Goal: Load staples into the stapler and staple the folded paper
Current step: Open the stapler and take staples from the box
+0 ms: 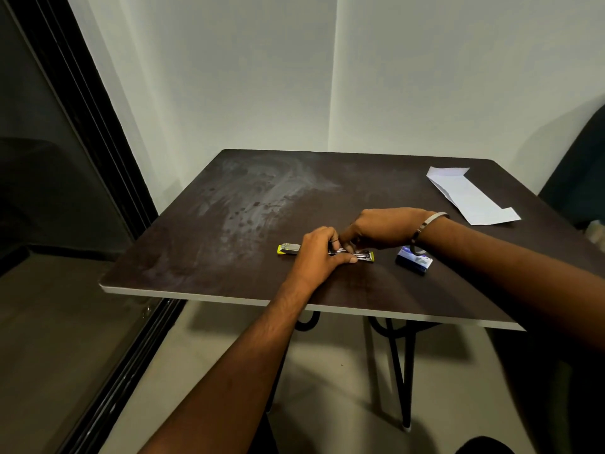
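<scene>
A small metal stapler (pixel 361 255) with yellow ends lies opened out flat near the middle of the dark table (pixel 229 224). My left hand (pixel 319 252) presses down over its middle, holding it. My right hand (pixel 381 229) has its fingertips pinched over the open staple channel; I cannot tell whether staples are between them. A blue and white staple box (pixel 414 261) lies just right of the stapler, under my right wrist. The folded white paper (pixel 468 194) rests at the far right of the table, apart from both hands.
The table stands in a corner of white walls, with a dark sliding-door frame (pixel 82 142) to the left. A dark chair (pixel 579 172) is at the right edge. The table's front edge (pixel 294 303) is white, with black metal legs (pixel 401 371) below.
</scene>
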